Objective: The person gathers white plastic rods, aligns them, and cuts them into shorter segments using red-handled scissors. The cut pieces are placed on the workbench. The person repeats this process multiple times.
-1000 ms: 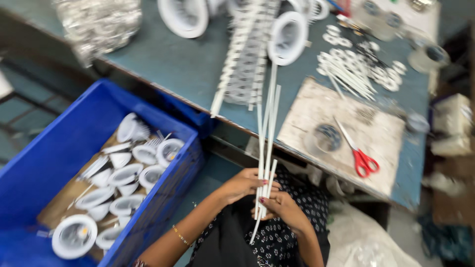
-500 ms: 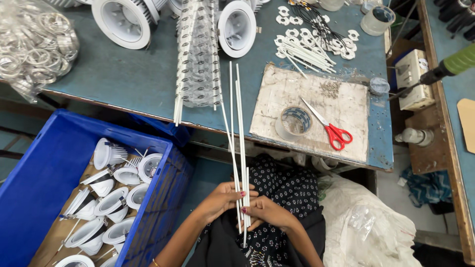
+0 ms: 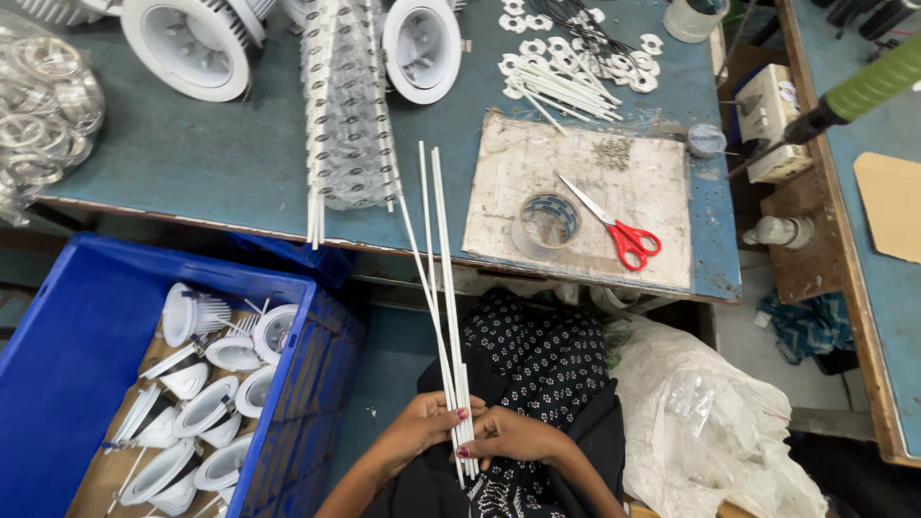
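White sticks [image 3: 443,317], long and thin, are held in a bunch over the person's lap, below the near edge of the blue table [image 3: 192,163]. Their far tips reach up over that edge, just beside the worn board [image 3: 576,192]. The left hand [image 3: 422,427] is curled around the low end of the sticks from one side. The right hand [image 3: 508,436] is closed on them from the other side, and the two hands touch.

On the board lie red scissors [image 3: 614,225] and a roll of tape [image 3: 547,221] near the table's near edge. A clear bag of white parts [image 3: 345,105] hangs over that edge. Round white lamp shells [image 3: 187,43] sit at the far edge. A blue crate [image 3: 67,374] full of more white shells stands on the floor, left of the person. A crumpled plastic bag [image 3: 700,422] lies to the right.
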